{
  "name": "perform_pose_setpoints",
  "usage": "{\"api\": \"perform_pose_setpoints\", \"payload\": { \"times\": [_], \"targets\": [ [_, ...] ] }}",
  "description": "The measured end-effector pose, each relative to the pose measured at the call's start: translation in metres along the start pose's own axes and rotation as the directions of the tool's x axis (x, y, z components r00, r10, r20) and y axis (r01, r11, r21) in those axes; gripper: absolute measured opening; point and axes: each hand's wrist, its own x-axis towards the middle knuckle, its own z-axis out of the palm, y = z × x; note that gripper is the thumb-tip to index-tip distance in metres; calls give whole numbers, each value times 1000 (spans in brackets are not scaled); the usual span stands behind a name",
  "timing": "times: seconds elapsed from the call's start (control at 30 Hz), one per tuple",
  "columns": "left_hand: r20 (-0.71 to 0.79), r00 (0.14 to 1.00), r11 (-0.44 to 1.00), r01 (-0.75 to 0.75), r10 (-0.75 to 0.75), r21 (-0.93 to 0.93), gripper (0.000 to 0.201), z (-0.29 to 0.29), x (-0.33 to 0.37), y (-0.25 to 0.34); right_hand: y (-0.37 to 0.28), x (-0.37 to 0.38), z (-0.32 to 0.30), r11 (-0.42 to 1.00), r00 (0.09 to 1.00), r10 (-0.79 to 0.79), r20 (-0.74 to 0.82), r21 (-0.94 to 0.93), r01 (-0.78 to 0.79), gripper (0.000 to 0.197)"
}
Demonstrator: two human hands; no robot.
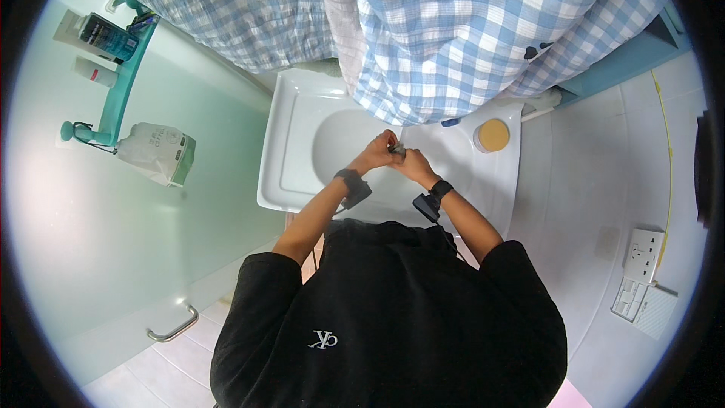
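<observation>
Over the white washbasin (266, 174), my two hands meet near the middle. Fingers of my left hand (375, 154) are closed round a small dark grey object (396, 149), whose kind I cannot make out. From the other side my right hand (414, 167) grips the same object, its fingers curled and partly hidden. Just beyond the hands hangs a blue and white checked cloth (453, 38) with panda prints, its lower edge covering the back of the basin. A round tub with a yellow lid (494, 135) stands on the basin's right ledge.
On the left glass wall, a teal shelf (124, 87) carries a dark bottle with blue liquid (108, 38) and a white tube (95, 72). From its end hangs a white bag (157, 153). A metal handle (174, 326) is lower left; a socket (643, 255) is at right.
</observation>
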Motion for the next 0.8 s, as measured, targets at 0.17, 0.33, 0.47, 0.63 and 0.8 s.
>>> {"api": "perform_pose_setpoints", "payload": {
  "times": [0.17,0.33,0.47,0.63,0.8],
  "targets": [
    [519,788,892,441,-330,-102,56,-17,-11,22,-7,-13,-14,958,968,-238,75,-144,247,39],
    [527,778,898,436,-341,-62,55,-16,-22,33,-2,-18,-14,922,926,-377,25,-88,377,40],
    [552,729,904,410,-404,121,38,7,-7,3,-3,-18,-9,884,905,-422,-62,-248,395,39],
    [375,920,854,-102,-114,510,34,16,-10,28,17,-10,-6,967,982,-188,-9,-179,184,35],
    [259,964,705,-143,-60,695,20,24,-17,19,20,-9,2,987,985,-139,99,-62,146,23]
  ]
}}
